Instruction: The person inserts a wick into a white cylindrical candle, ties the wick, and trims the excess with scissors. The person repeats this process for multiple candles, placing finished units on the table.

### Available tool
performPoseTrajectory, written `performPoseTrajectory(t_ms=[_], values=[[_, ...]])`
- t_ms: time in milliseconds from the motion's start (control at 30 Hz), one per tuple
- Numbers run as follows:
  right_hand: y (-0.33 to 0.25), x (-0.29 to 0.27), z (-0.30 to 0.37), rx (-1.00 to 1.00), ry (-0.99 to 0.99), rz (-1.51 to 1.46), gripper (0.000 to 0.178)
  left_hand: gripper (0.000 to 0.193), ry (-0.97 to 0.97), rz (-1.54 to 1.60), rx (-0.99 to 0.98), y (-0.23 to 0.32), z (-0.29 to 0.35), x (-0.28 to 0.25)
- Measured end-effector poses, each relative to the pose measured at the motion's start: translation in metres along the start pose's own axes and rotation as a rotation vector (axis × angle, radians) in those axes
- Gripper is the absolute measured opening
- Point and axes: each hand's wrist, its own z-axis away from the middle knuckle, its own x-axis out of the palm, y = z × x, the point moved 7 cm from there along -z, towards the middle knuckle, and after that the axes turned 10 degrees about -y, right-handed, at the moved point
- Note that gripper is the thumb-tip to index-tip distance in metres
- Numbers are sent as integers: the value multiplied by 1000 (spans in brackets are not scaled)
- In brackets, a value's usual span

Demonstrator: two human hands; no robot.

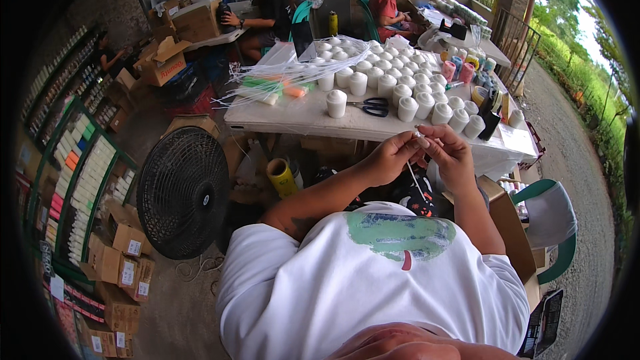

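My left hand point(395, 159) and my right hand point(451, 157) meet just in front of the table's near edge, both closed with the fingertips pinched together. Between them they hold a thin white strand point(415, 180), wick-like, whose loose end hangs below my fingers. What the fingertips do at its upper end is too small to make out. Beyond my hands stand many white candle-like cylinders with domed tops point(407, 109) on the white table point(310, 123). Scissors point(375, 107) with black handles lie among them. A loose bundle of long white strands point(267, 81) is spread at the left.
A black fan point(183, 193) stands left of me, near a yellow roll point(283, 177). Coloured spools point(467, 71) and a tape dispenser point(492, 117) sit at the table's right. Shelves point(80, 180) and cartons point(123, 267) line the left. Other people work at tables behind.
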Motion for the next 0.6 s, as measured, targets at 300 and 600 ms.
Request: performPoseTrajectory(t_ms=[300, 600], values=[[-33, 2, 3, -266, 129, 793, 8, 30, 123, -484, 272, 41, 2, -12], [-1, 4, 2, 17, 34, 408, 14, 11, 287, -959, 475, 68, 19, -5]])
